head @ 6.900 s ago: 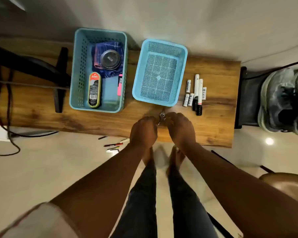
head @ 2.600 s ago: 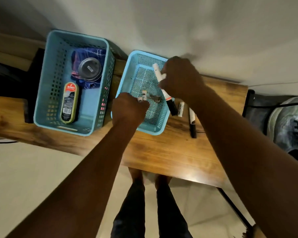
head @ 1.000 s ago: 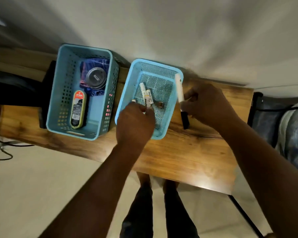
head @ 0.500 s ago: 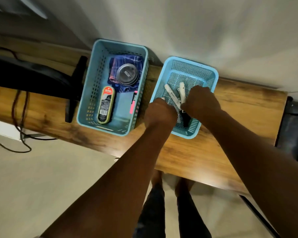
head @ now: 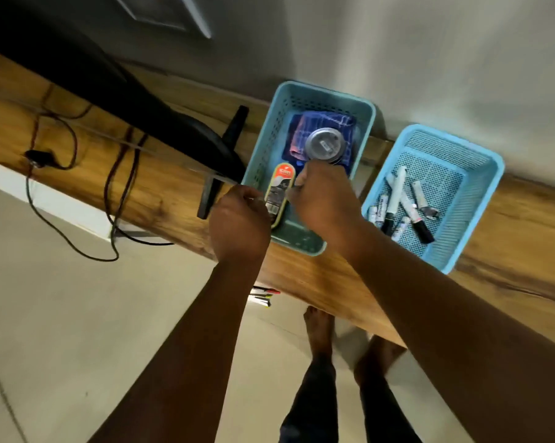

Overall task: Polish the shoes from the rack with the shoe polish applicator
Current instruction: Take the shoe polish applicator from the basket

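Wooden tabletop (head: 509, 251) runs diagonally across the frame, carrying two turquoise baskets. At centre, the deeper basket (head: 263, 139) holds the oval shoe polish applicator (head: 281, 187), a round tin (head: 325, 145) and a blue checked cloth (head: 324, 119). Over its near end the right hand (head: 324, 196) has curled fingers touching the applicator's right edge; the left hand (head: 239, 225), also curled, covers the near-left corner. Whether either actually grips it I cannot tell. Right of them, the mesh basket (head: 474, 161) contains markers (head: 396, 195). A black monitor stand (head: 221, 167) sits at left.
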